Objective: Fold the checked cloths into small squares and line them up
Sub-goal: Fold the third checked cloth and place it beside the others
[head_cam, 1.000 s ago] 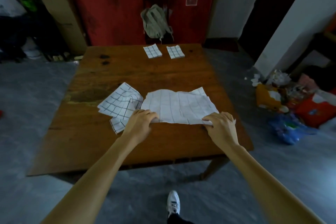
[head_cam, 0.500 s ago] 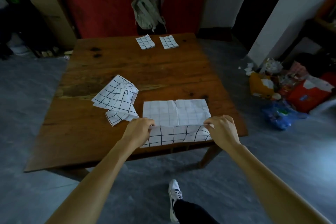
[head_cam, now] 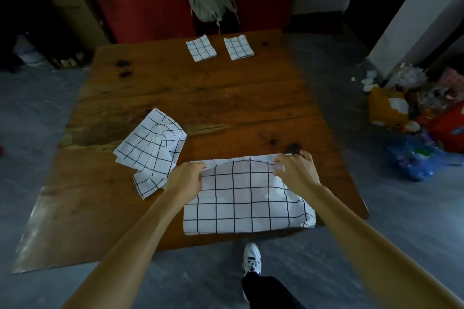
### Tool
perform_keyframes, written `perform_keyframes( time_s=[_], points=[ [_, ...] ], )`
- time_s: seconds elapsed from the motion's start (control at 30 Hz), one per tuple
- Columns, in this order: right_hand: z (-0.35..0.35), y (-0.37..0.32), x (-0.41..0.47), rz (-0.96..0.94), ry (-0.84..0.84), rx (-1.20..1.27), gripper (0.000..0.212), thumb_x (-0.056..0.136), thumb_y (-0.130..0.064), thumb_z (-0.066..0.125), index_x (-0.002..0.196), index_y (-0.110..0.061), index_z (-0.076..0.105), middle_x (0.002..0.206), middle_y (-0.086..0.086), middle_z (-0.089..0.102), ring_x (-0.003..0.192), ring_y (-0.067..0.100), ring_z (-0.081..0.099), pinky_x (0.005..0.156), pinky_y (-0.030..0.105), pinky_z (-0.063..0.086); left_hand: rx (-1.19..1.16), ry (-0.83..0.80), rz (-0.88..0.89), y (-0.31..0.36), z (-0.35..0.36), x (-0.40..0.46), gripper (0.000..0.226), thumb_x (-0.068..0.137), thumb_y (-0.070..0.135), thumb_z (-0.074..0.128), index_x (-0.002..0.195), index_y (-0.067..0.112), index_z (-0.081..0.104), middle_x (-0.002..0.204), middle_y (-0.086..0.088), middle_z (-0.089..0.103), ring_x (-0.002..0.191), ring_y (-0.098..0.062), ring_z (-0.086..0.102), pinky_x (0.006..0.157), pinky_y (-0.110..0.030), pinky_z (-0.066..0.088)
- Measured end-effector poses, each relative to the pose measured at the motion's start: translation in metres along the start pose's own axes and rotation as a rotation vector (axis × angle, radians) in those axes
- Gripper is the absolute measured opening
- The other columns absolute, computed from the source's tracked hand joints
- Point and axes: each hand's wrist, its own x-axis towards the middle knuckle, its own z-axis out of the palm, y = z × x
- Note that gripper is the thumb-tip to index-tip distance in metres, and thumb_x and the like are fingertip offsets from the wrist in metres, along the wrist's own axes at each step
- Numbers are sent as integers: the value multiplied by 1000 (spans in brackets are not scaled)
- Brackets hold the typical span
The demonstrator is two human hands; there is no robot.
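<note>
Since 0.5 s ago both hands carried the near edge of the checked cloth (head_cam: 247, 198) away from the body, doubling it over so the bold grid faces up at the counter's (head_cam: 206, 98) near edge. Count: 4 cloths — 2 folded squares (head_cam: 201, 48) (head_cam: 238, 47) side by side at the far edge, 1 crumpled cloth (head_cam: 152, 149) just left, 1 in work. Left hand (head_cam: 187, 178) and right hand (head_cam: 297, 170) reach forward, forearms extended, each grip pinching a far corner of the folded layer.
</note>
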Motion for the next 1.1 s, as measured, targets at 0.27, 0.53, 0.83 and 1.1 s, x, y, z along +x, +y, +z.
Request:
perform_keyframes(
  time_s=[0.27,0.53,0.83,1.1],
  points=[
    [32,18,77,-64,-180,18,53,91,-42,62,138,-25,44,118,-1,65,115,18,56,114,40,23,82,-99,-160,-8,31,55,12,92,14,55,85,23,53,65,10,49,63,-11,51,57,-22,34],
    [70,12,49,-64,-33,140,54,97,-32,53,146,-16,38,153,14,33,144,30,26,116,45,23,101,153,-59,1,70,44,45,85,17,65,127,9,51,122,-15,53,112,-31,53,96,-45,45],
    [119,-5,-24,-82,-145,118,65,97,-55,14,153,-22,19,161,12,5,147,24,-5,117,41,0,121,-114,147,17,152,-3,67,97,52,33,150,21,5,156,-18,7,144,-33,10,115,-47,15],
    [142,14,-59,28,-158,37,69,96,-61,0,154,-24,7,161,12,1,149,29,-3,120,44,-5,112,-119,122,-1,165,-24,71,95,64,7,152,21,18,158,-17,9,144,-34,10,114,-50,14]
  ],
)
